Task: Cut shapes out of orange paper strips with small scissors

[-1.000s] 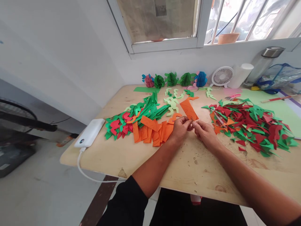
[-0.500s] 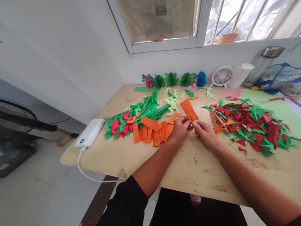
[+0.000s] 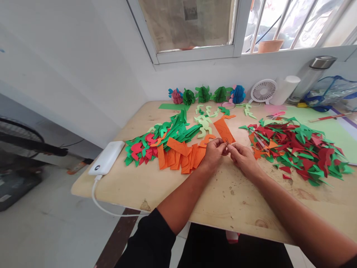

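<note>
My left hand [image 3: 216,152] and my right hand [image 3: 242,155] meet above the middle of the table, fingertips pinched together. Between them is something small at the lower end of an orange paper strip [image 3: 224,130]; whether they grip the strip or something smaller is hard to tell. Just left of my left hand lies a row of orange paper pieces [image 3: 178,154]. Behind these are green folded strips [image 3: 181,128] and light green cut shapes [image 3: 204,123]. Red and green cut shapes [image 3: 141,148] are heaped farther left.
A large pile of red and green scraps [image 3: 301,149] covers the right side. A white power bank [image 3: 107,158] with a cable sits at the left edge. Along the wall stand paper figures [image 3: 203,93], a small fan [image 3: 263,90] and a bottle [image 3: 314,78].
</note>
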A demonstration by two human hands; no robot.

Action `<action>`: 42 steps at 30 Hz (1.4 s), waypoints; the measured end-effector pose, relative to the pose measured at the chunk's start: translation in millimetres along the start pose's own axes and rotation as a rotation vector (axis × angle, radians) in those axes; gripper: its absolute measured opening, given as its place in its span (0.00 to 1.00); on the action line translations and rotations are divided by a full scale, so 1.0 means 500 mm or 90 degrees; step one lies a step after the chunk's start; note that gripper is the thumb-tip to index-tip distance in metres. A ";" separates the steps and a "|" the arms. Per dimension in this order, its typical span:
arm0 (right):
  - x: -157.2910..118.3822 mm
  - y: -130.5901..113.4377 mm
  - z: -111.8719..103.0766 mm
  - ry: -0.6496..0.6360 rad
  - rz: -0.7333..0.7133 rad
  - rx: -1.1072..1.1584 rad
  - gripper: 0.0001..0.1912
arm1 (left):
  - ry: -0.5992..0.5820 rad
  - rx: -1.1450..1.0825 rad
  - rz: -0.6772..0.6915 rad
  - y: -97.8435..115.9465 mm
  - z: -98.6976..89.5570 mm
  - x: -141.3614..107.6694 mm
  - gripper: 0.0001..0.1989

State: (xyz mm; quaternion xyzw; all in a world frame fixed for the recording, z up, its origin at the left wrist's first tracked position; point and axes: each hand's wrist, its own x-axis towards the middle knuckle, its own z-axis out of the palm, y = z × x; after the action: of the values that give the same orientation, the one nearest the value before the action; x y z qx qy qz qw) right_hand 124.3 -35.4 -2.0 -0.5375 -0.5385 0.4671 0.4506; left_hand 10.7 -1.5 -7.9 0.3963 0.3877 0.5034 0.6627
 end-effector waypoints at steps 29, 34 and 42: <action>0.002 0.005 -0.003 0.004 -0.008 -0.028 0.23 | -0.002 -0.003 -0.004 0.000 0.000 0.000 0.06; 0.003 0.006 -0.002 0.001 -0.011 -0.021 0.23 | 0.001 0.008 0.002 0.003 0.001 -0.003 0.07; 0.002 0.004 0.000 0.004 -0.007 -0.015 0.22 | 0.007 0.011 -0.002 0.005 0.002 -0.004 0.06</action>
State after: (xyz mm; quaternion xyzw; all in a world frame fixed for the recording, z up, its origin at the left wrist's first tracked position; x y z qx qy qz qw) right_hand 124.4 -34.4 -4.0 -0.5413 -0.5454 0.4567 0.4483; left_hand 10.6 -3.3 -5.1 0.3985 0.3960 0.5010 0.6583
